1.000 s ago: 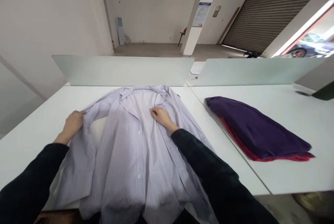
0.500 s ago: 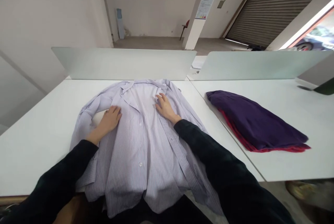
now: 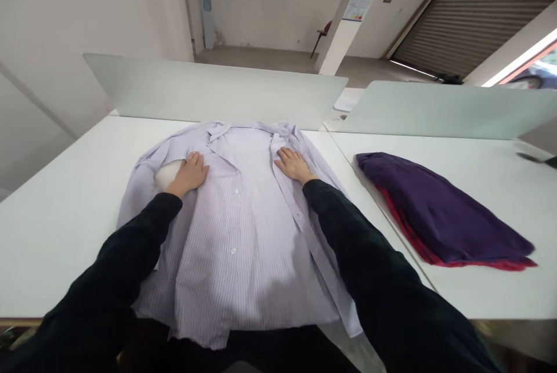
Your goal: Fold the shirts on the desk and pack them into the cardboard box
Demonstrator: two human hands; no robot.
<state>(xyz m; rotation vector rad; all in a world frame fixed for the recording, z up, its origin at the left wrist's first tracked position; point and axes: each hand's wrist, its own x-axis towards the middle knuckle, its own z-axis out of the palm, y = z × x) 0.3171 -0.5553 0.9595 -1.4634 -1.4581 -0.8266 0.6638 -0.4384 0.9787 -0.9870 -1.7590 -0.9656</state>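
Note:
A pale lilac striped button-up shirt [image 3: 213,245] lies spread on the white table, its collar away from me and its front unbuttoned and parted. The hem hangs over the near edge. My left hand [image 3: 190,174] rests with fingers outstretched on the shirt's left side, beside a gap where the tabletop shows inside the bent sleeve. Flat on the right front panel, just below the collar, lies my right hand [image 3: 296,165], fingers extended. Neither hand grips the cloth.
Folded purple and red garments [image 3: 439,210] lie stacked on the right table section, past a seam. Frosted dividers [image 3: 217,91] [image 3: 444,109] stand along the far edge. Beyond them are a pillar [image 3: 339,42] and a roller shutter [image 3: 470,13].
My right hand has moved outward to the right with the front panel, widening the shirt's opening. My left hand lies flatter and slightly farther forward. The view has tilted a little.

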